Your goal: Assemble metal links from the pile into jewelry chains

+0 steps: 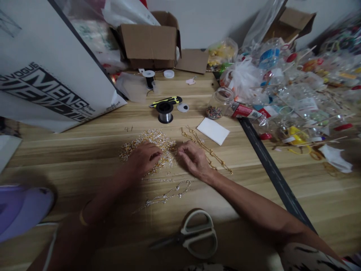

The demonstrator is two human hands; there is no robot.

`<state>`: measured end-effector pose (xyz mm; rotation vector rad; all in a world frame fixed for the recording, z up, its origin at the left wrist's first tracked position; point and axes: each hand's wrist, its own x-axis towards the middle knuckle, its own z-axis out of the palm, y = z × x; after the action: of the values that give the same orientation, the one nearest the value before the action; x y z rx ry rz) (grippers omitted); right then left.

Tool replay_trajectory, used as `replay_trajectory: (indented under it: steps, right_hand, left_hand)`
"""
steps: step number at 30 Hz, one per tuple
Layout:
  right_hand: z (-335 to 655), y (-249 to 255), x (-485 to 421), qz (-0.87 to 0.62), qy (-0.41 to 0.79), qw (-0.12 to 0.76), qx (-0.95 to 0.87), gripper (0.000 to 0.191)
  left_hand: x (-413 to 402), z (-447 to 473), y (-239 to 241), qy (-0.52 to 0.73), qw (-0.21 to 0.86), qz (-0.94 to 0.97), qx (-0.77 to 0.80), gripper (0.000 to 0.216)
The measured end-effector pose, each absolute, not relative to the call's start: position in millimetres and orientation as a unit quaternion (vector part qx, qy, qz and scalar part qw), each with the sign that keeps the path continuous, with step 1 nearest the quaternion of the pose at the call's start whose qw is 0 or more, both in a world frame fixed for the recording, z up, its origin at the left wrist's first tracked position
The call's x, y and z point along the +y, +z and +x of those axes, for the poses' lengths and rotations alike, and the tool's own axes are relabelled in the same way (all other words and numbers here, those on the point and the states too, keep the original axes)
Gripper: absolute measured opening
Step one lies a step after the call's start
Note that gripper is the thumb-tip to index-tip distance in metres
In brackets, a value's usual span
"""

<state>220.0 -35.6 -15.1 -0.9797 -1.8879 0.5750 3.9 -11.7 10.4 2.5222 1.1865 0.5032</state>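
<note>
A loose pile of small gold and silver jewelry pieces lies on the wooden table. Over its lower left part is my left hand, fingers curled together; whatever it pinches is too small to make out. My right hand rests at the pile's right side with thumb and fingers pinched, and anything between them cannot be made out. Beside that hand lie gold chains with little ornaments. Nearer to me are a silver chain and a short thin chain.
Pale-handled scissors lie in front. Beyond the pile are a wire spool, a yellow-black cutter, a white card and a bead jar. Plastic bottles crowd the right, a large box the left.
</note>
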Motion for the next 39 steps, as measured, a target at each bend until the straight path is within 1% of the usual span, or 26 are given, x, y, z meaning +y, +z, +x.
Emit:
replay_trajectory:
  steps: [7,15,25,32,36,39]
  right_hand:
    - [220.3,-16.0,-34.7,-0.408,0.238,0.453,-0.756,0.010]
    - [220.3,-11.5,-35.8,-0.414,0.238,0.447,-0.756,0.011]
    - [220.2,-12.8,-35.6,-0.413,0.237,0.446,-0.758,0.011]
    - [220.2,-11.5,-35.6,-0.410,0.236,0.449,-0.758,0.012]
    - [220.1,-10.6,-35.7,-0.413,0.235,0.447,-0.758,0.013]
    - [220.1,-10.4,-35.8,-0.414,0.233,0.444,-0.760,0.013]
  left_hand:
    - [-19.5,15.0,7.8,0.175,0.093,0.902,0.385,0.021]
    - [-22.8,19.2,11.1,0.158,0.058,0.904,0.392,0.018]
    - [-11.5,8.3,-2.6,0.211,0.088,0.898,0.377,0.015]
    - [-17.5,13.2,3.9,0.188,0.063,0.898,0.393,0.020]
    - [-19.9,15.1,6.8,0.184,0.070,0.899,0.392,0.024]
    - [-19.0,14.3,5.0,0.182,0.067,0.900,0.391,0.023]
